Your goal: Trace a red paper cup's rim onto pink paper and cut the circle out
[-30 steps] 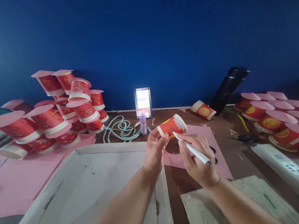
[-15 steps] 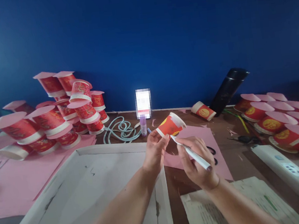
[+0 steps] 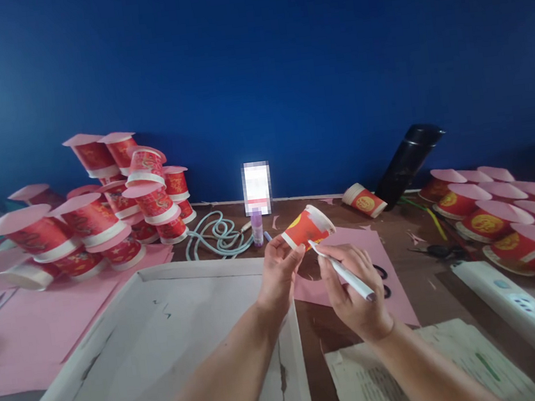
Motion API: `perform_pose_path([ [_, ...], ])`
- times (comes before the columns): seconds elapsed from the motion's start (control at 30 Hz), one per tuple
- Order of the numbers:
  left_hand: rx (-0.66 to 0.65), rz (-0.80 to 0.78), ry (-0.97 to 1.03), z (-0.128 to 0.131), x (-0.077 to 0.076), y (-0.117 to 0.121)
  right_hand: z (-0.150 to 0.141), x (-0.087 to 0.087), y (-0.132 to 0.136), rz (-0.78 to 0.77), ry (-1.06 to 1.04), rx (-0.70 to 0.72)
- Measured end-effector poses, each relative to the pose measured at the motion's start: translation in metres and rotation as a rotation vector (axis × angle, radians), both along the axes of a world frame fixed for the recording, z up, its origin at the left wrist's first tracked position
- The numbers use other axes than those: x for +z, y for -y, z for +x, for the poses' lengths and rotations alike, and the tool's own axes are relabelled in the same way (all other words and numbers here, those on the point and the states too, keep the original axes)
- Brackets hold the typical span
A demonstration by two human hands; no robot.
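Observation:
My left hand [image 3: 278,273] is closed around the base end of a red and yellow paper cup [image 3: 306,227], tilted with its open rim up to the right. In my right hand [image 3: 354,281] is a white marker pen [image 3: 351,276], its tip at the cup's lower side; whether it touches cannot be told. Beneath the hands lies a pink paper sheet [image 3: 365,254], with the black handles of a pair of scissors [image 3: 380,271] partly hidden by my right hand. A purple glue stick [image 3: 257,228] stands just behind my left hand.
Stacked red cups with pink paper tops [image 3: 86,221] stand left; more capped cups [image 3: 485,224] stand right. A white tray-like box lid [image 3: 167,340], power strip [image 3: 521,307], coiled cable [image 3: 217,232], black flask [image 3: 410,155], lying cup [image 3: 364,201] and printed papers [image 3: 445,367] surround my arms.
The marker tip has shifted slightly right along the cup's side, and my right hand has moved a little with it. My left hand keeps its hold on the cup.

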State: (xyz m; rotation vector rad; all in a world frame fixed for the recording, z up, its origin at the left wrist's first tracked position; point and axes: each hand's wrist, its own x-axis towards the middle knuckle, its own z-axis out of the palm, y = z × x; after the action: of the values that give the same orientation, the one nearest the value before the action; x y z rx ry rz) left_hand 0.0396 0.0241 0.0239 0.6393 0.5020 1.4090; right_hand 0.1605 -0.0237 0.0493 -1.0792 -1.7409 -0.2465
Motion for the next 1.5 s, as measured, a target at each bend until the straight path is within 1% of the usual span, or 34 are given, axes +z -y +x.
perform_pose_path([
  [0.63,-0.002,-0.005,-0.011,0.0006,0.001,0.0003,0.0001,-0.0019,-0.0018,-0.014,0.031,-0.038],
  [1.1,-0.002,-0.018,-0.03,0.0008,0.0006,0.0003,0.0009,-0.0038,-0.0019,-0.025,0.029,-0.008],
  [1.3,-0.004,-0.019,-0.026,0.0005,0.0007,0.0004,0.0002,-0.0021,-0.0024,-0.012,0.032,-0.031],
  [1.5,0.0,-0.016,-0.041,0.0006,0.0001,-0.0001,0.0,0.0006,-0.0008,-0.019,0.019,-0.001],
])
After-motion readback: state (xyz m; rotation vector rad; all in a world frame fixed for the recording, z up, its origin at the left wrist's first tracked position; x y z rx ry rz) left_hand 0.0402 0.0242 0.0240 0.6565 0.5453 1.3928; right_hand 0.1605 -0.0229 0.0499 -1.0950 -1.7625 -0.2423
